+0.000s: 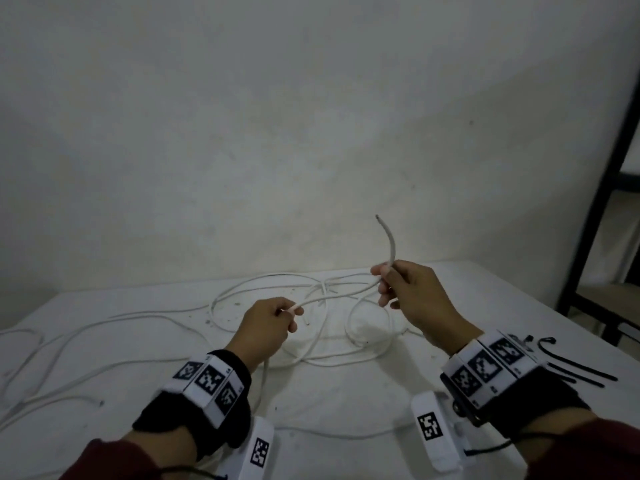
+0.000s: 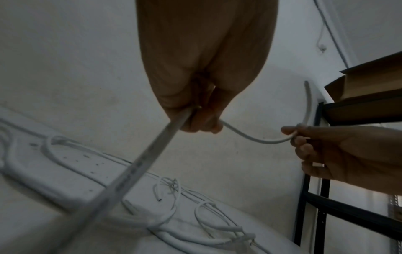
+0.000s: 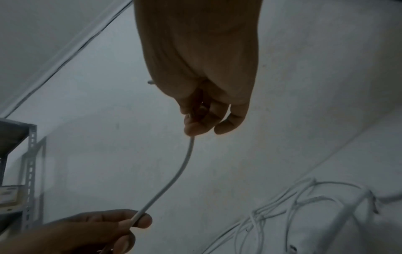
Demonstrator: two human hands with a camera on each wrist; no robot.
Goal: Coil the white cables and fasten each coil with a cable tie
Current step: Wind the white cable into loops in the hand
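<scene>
Apparently to start a first loop, the right hand [image 1: 412,289] pinches a white cable [image 1: 389,244] near its free end, which curves upward, while the left hand [image 1: 268,323] grips it further along; the rest trails onto the table [image 1: 346,393] among loose cables [image 1: 277,306]. Only the head view shows the black cable ties [image 1: 581,370] beside the right wrist; the left wrist view alone shows a cardboard box [image 2: 369,82] on a shelf.
</scene>
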